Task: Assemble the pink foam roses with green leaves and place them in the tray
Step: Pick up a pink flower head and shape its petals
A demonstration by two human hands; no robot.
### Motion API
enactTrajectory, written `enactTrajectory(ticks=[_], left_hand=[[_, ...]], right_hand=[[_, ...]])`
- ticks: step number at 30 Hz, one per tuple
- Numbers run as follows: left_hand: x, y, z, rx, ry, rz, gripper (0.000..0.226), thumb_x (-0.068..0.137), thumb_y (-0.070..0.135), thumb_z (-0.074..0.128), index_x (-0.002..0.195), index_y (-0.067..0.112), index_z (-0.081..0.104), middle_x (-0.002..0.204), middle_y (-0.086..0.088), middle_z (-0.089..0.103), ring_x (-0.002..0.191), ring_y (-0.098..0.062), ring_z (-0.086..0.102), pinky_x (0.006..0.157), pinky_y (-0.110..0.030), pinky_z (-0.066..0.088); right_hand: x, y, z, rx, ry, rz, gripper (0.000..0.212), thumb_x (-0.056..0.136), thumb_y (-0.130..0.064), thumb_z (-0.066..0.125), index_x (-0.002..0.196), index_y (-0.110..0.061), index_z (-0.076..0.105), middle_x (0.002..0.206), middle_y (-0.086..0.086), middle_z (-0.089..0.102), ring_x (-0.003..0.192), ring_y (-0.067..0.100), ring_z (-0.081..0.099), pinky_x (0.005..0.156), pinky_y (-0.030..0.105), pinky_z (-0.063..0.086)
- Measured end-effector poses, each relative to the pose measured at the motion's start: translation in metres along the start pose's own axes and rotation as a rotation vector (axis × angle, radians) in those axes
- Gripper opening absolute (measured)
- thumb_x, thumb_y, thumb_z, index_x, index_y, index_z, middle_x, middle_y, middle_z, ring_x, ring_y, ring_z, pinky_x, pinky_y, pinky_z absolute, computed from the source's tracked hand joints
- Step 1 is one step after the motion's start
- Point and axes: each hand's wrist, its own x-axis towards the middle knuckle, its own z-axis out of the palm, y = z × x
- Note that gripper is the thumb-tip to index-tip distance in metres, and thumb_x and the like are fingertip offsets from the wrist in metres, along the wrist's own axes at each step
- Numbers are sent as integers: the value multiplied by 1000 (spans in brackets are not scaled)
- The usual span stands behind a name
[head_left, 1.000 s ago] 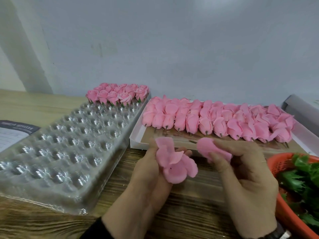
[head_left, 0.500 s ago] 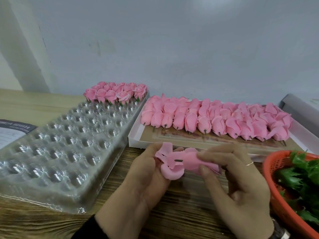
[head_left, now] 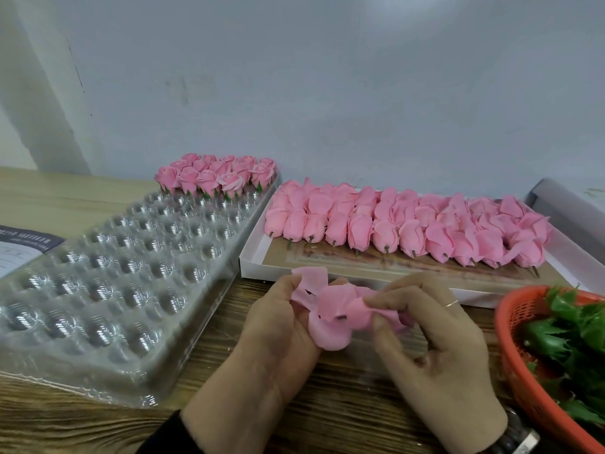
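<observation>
Over the table's near middle, my left hand [head_left: 278,326] holds a floppy pink foam petal piece [head_left: 327,326] with a hole in it. My right hand [head_left: 435,342] pinches a pink rose bud [head_left: 363,311] between thumb and forefinger, its stem end pushed into the petal piece. A clear plastic tray [head_left: 108,273] with round cells lies at the left; finished roses with green leaves [head_left: 216,175] fill its far end. Several loose pink buds [head_left: 406,227] lie in a white box [head_left: 252,260] behind my hands.
An orange basket [head_left: 510,339] of green leaf pieces [head_left: 569,332] stands at the right edge. A printed sheet [head_left: 19,250] lies far left under the tray's edge. A grey wall runs behind the wooden table [head_left: 343,404].
My hands have come together: the bud in my right hand, held apart from the petal piece a second ago, is now pushed into it. The petals have folded round the bud.
</observation>
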Motion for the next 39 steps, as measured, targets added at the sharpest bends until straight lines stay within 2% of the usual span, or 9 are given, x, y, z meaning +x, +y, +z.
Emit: enactTrajectory(ticks=[3,5,9,14,19,25,31,35,39], left_hand=[[2,-6,-1,60,11,40,36,96,20,42,121,-2,56,108,-23,66,100,-35,64,71,-41,54],[1,-9,0,78,8,48,34,94,19,43,115,-2,60,104,-21,69,92,-32,66,72,-40,56],[-1,-10,3,101,-14,55,33,93,19,43,108,-2,64,97,-20,71,84,-29,68,71,-38,57],[-3,-12,6,119,-7,57,36,95,22,42,113,-3,61,105,-24,68,101,-35,64,82,-43,53],[-4,-12,8,85,-3,36,38,96,23,41,118,-4,55,105,-25,67,97,-33,65,75,-42,54],[-6,-16,9,114,-101,31,38,96,23,38,110,-6,58,100,-23,69,87,-28,70,72,-36,59],[-5,-17,6,160,-119,20,41,96,26,39,114,-5,58,103,-24,68,96,-32,67,76,-38,57],[-9,-20,7,170,-232,-35,56,92,40,37,116,-8,54,110,-25,65,101,-29,66,80,-34,57],[-11,-20,9,152,-251,-39,70,92,51,31,121,-9,52,118,-29,60,111,-32,60,83,-36,56]], right_hand=[[2,6,-1,-72,92,14,12,83,-11,58,92,-15,65,91,-1,58,89,-5,53,77,4,38],[3,9,-2,-90,132,44,15,82,-7,62,94,-15,64,92,0,59,89,-4,53,78,6,40],[1,6,0,-57,52,23,16,83,-18,53,91,-16,67,91,-4,58,86,-3,53,73,5,40],[2,6,4,-35,-8,70,17,81,-22,52,88,-17,68,90,-9,58,83,-6,53,70,0,37],[0,6,4,-37,-32,98,13,79,-26,54,87,-30,63,84,-14,53,74,-6,52,65,-1,37],[0,6,4,-67,-45,108,13,78,-22,56,82,-18,68,82,-10,55,72,-4,51,62,0,37],[-1,8,6,-44,-76,151,9,76,-20,61,79,-17,69,84,-9,55,72,1,54,60,3,39],[-2,11,7,-56,-164,182,15,73,-11,60,83,-20,68,86,-14,53,74,-1,54,62,2,39],[-2,11,6,-45,-211,191,18,77,-13,59,87,-26,66,90,-15,55,78,-1,56,65,3,39]])
